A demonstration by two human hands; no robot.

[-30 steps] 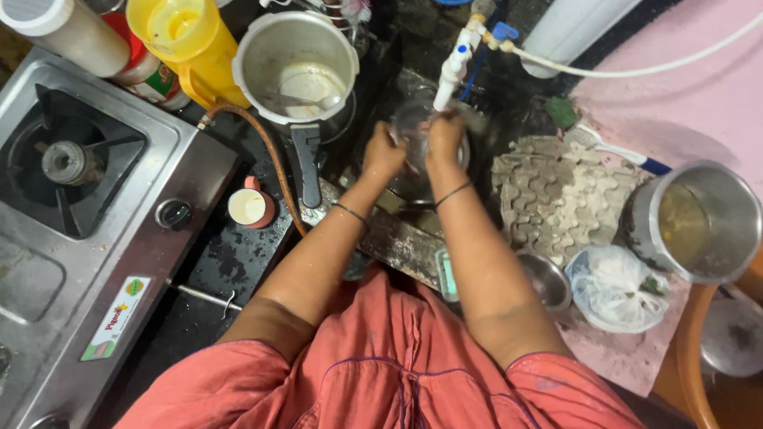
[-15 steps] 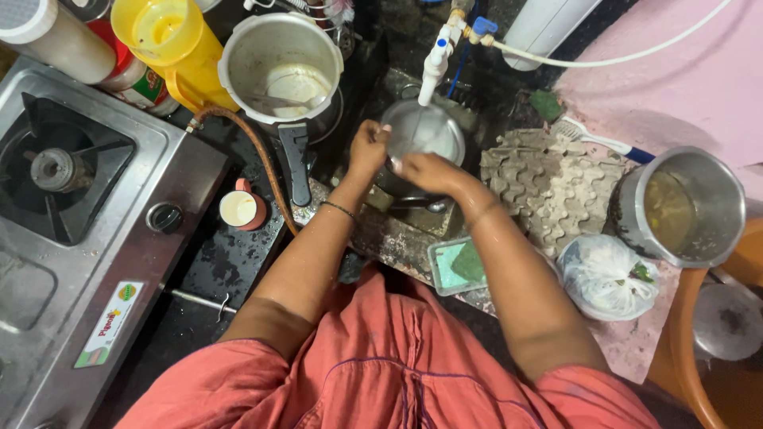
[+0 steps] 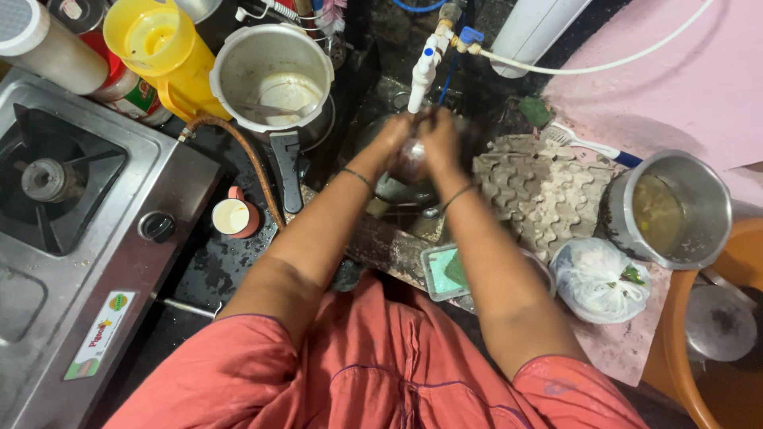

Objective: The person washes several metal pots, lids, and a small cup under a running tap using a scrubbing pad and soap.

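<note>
Both of my hands are over the dark sink [image 3: 397,195], just below the white tap [image 3: 421,73]. My left hand [image 3: 388,141] and my right hand [image 3: 442,143] are pressed together around a small steel bowl [image 3: 411,164], which shows only as a blurred shiny patch between the palms. A thin bangle sits on each wrist. My forearms reach out from orange sleeves at the bottom of the view. Whether water runs from the tap cannot be made out.
Left of the sink stand a steel cooker pot [image 3: 274,79] with a black handle, a yellow jug [image 3: 159,48], a small cup [image 3: 234,216] and a gas stove [image 3: 71,214]. To the right lie a grey moulded tray [image 3: 540,191], a steel pot [image 3: 675,210], a plastic bag [image 3: 600,278] and a green scrub pad [image 3: 449,270].
Half a second ago the bowl's open face showed between my hands. Both hands have now closed over it and moved up under the tap.
</note>
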